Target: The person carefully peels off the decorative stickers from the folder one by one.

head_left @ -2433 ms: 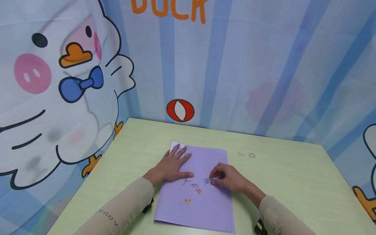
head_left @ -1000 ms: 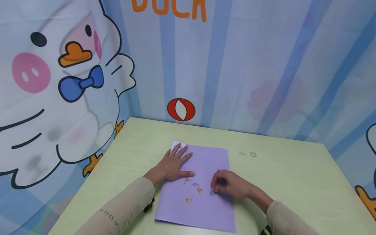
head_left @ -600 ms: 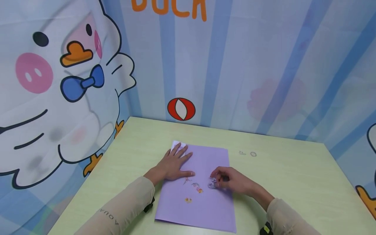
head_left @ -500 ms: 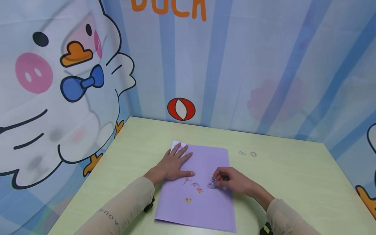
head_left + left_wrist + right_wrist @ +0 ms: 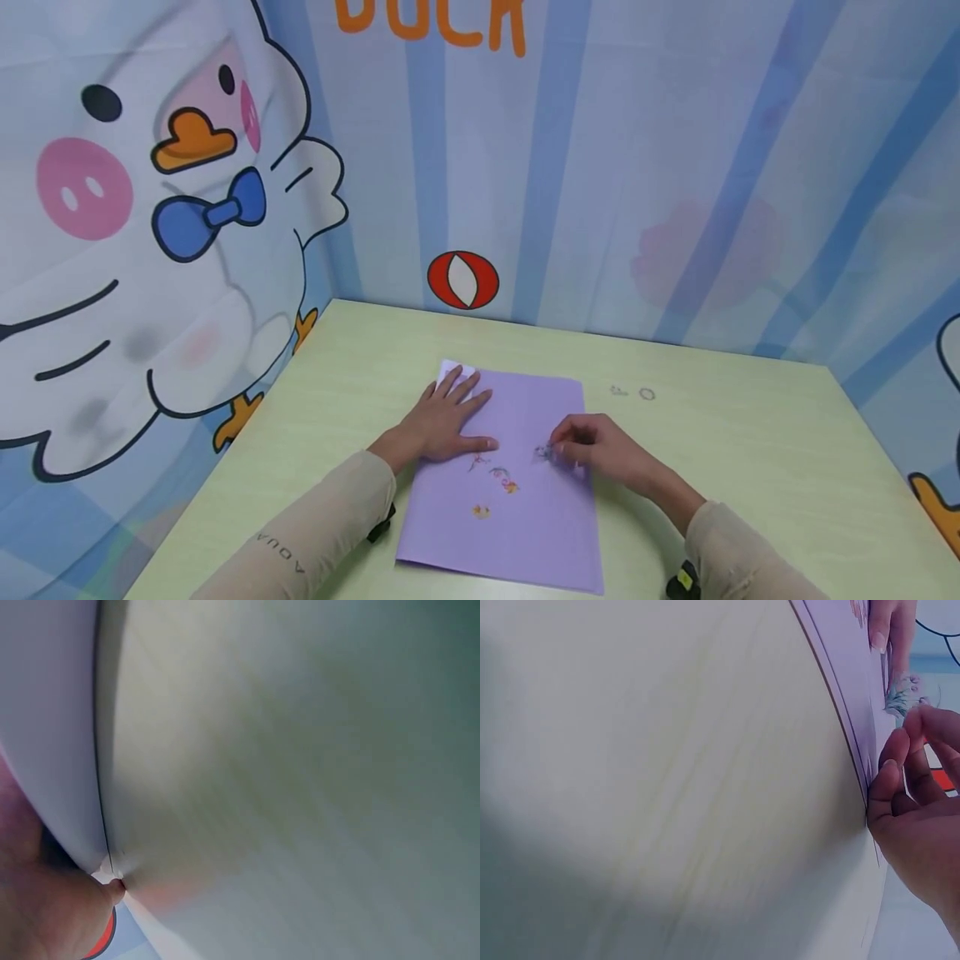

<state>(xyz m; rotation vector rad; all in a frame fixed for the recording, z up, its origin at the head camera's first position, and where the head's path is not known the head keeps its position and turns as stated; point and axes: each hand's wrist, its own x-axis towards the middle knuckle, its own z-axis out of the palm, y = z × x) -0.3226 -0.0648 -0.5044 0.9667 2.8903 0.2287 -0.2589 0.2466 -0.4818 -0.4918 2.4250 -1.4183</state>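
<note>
My right hand (image 5: 603, 446) pinches a small clear sticker with a bluish flower-like print (image 5: 543, 452) between thumb and fingers. It is just above the right half of a purple folded sheet (image 5: 525, 542); whether the sticker touches the sheet I cannot tell. In the right wrist view the sticker (image 5: 905, 694) stands up past the fingertips (image 5: 919, 720). My left hand (image 5: 438, 425) lies flat with spread fingers on the sheet's upper left. Small colourful stickers sit on the sheet: a pink-and-orange one (image 5: 504, 480), a yellow one (image 5: 481, 512) and a thin reddish one (image 5: 478, 460).
On the pale table (image 5: 720, 467), right of the sheet, lie a small ring-shaped piece (image 5: 647, 393) and a small greyish piece (image 5: 618, 390). A white paper corner (image 5: 450, 367) shows near the left fingertips. A printed cloth backdrop (image 5: 622, 167) rises behind the table.
My right hand, holding the sticker, came down toward me, then moved back up the sheet, away from me. The left hand has stayed in place.
</note>
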